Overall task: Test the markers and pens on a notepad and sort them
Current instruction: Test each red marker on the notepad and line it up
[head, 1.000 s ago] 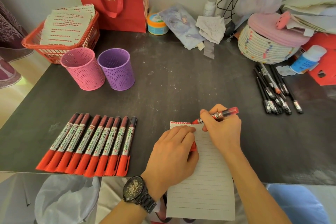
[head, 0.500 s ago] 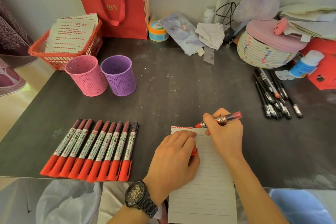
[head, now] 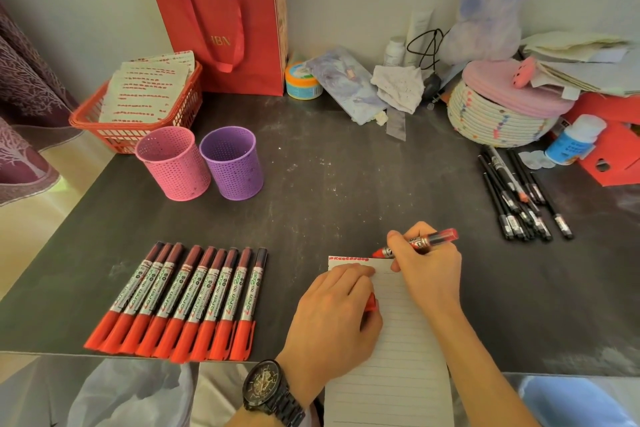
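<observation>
**Marker in use.** The right hand [head: 427, 270] grips one red marker [head: 434, 238] in a writing hold, fingers curled round the barrel. Its long axis runs from upper right down to lower left. The translucent red rear end points away to the right, and the uncapped tip points left and sits at the top edge of the notepad [head: 398, 357], beside a short line of red test marks [head: 348, 258].

**Notepad.** It is a lined sheet that lies lengthwise toward the person, with its near end overhanging the counter [head: 346, 191].

**Left hand.** The left hand [head: 332, 319] rests on the upper left part of the notepad, fingertips near the top margin. A small red piece [head: 370, 302] is pinched at the thumb side. It is mostly hidden and appears to be the marker's cap.

**Awaiting or sorted stock.**
- A row of capped markers [head: 180, 298] lies on the counter to the left, side by side and touching. Their axes are parallel, with the red caps toward the near edge and the dark ends leaning away to the right.
- A cluster of black pens [head: 519, 198] lies well apart at the right, roughly aligned front to back.
- A pink cup [head: 173, 163] and a purple cup [head: 232, 163] stand upright just beside each other behind the marker row.
</observation>
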Tool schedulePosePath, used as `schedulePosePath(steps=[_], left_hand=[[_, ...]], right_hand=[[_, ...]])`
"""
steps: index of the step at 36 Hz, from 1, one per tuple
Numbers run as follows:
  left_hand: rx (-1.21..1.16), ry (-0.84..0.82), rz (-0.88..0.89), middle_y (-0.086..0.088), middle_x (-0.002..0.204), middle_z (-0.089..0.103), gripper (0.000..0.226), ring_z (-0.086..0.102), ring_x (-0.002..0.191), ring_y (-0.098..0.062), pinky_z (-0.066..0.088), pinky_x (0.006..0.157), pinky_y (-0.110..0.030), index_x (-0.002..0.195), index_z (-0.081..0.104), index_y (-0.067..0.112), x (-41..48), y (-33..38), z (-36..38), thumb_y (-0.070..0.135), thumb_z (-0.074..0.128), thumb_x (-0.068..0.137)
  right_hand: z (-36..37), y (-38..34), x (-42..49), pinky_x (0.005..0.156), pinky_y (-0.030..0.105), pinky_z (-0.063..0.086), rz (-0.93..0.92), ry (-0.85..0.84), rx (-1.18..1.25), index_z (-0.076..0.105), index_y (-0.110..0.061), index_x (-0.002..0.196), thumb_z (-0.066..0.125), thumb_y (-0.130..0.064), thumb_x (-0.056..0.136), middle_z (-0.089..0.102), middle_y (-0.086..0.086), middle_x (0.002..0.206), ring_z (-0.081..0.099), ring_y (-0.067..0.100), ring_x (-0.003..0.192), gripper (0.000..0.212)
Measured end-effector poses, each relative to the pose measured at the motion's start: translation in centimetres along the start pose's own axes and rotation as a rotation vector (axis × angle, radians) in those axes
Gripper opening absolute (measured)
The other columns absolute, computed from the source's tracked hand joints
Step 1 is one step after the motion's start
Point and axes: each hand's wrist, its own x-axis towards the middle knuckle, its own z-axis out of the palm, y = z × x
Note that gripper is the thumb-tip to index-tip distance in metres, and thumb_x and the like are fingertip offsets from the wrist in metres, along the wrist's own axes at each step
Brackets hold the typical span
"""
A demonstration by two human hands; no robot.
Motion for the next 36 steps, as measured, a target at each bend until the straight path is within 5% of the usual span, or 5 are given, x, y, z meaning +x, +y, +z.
schedulePosePath(steps=[11, 21, 29, 33, 36], left_hand=[[-0.093, 0.011, -0.023, 0.020, 0.133, 0.058, 0.017, 0.053, 0.121, -0.002, 0.035, 0.102, -0.015, 0.094, 0.053, 0.029, 0.1, -0.4, 0.0, 0.046, 0.050, 0.091], [-0.255, -0.008, -0.058, 0.032, 0.143, 0.039, 0.042, 0.023, 0.141, 0.011, 0.030, 0.110, -0.012, 0.117, 0.056, 0.025, 0.2, -0.7, -0.6, 0.055, 0.033, 0.098], [-0.363, -0.007, -0.155, 0.031, 0.103, 0.058, 0.053, 0.058, 0.096, 0.002, 0.042, 0.077, -0.008, 0.136, 0.032, 0.057, -2.5, -0.2, -2.5, 0.079, 0.018, 0.090], [-0.652, 0.030, -0.230, 0.018, 0.102, 0.072, 0.040, 0.062, 0.062, -0.011, 0.053, 0.061, -0.029, 0.121, 0.032, 0.044, -4.8, -0.2, -3.1, 0.064, 0.047, 0.090], [-0.732, 0.043, -0.283, 0.013, 0.101, 0.074, 0.033, 0.069, 0.075, -0.014, 0.055, 0.063, -0.033, 0.109, 0.043, 0.041, -6.3, 0.0, -3.8, 0.056, 0.059, 0.085]], right_hand=[[-2.7, -1.7, -0.4, 0.040, 0.022, 0.036, 0.130, 0.020, 0.473, 0.062, -0.021, 0.069, 0.071, -0.032, 0.093, 0.057, 0.006, 0.055, 0.047, 0.013, 0.043, 0.028], [-8.0, -1.9, -5.1, 0.059, 0.030, 0.052, 0.452, -0.129, 0.934, 0.081, -0.010, 0.094, 0.062, -0.033, 0.076, 0.075, 0.021, 0.097, 0.062, 0.023, 0.062, 0.036], [-9.8, -1.6, -9.6, 0.039, 0.021, 0.048, 0.606, 0.020, 0.908, 0.075, -0.012, 0.068, 0.058, -0.022, 0.095, 0.073, 0.021, 0.071, 0.058, 0.015, 0.042, 0.034], [-9.8, -1.5, -11.8, 0.035, 0.020, 0.044, 0.622, 0.071, 0.874, 0.076, -0.018, 0.054, 0.066, -0.025, 0.090, 0.068, 0.015, 0.057, 0.057, 0.013, 0.039, 0.038], [-9.3, -1.2, -13.4, 0.034, 0.019, 0.042, 0.647, 0.093, 0.844, 0.077, -0.015, 0.056, 0.070, -0.028, 0.086, 0.065, 0.014, 0.054, 0.053, 0.012, 0.036, 0.033]])
